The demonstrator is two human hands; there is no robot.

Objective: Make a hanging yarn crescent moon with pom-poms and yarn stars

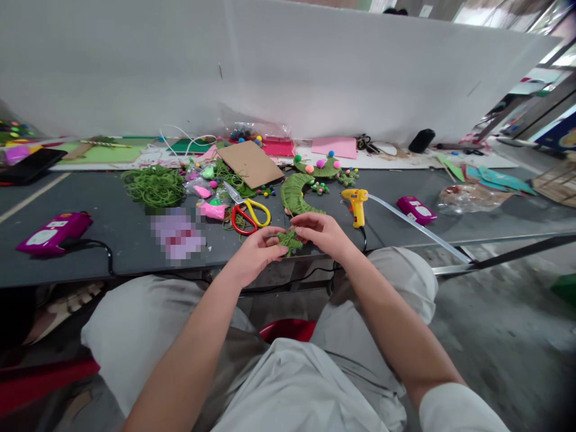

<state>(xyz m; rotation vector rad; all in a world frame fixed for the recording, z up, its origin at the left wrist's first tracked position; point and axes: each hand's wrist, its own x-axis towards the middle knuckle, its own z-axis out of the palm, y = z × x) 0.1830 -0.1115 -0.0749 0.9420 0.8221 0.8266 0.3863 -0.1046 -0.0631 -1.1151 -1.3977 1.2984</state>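
A small green yarn-wrapped piece is held between my two hands at the table's front edge. The fingers of my left hand pinch its left side, and my right hand grips its upper right side. Just beyond them lies a larger green yarn-wrapped crescent. Scissors with red and yellow handles rest left of the crescent, blades pointing away. To the right, a yellow glue gun lies on the table with a long clear glue stick at its back.
Green yarn is heaped at the left, near pink packets and brown cardboard. Purple devices lie on both sides. A black cable hangs below the grey table's edge. A white panel stands behind.
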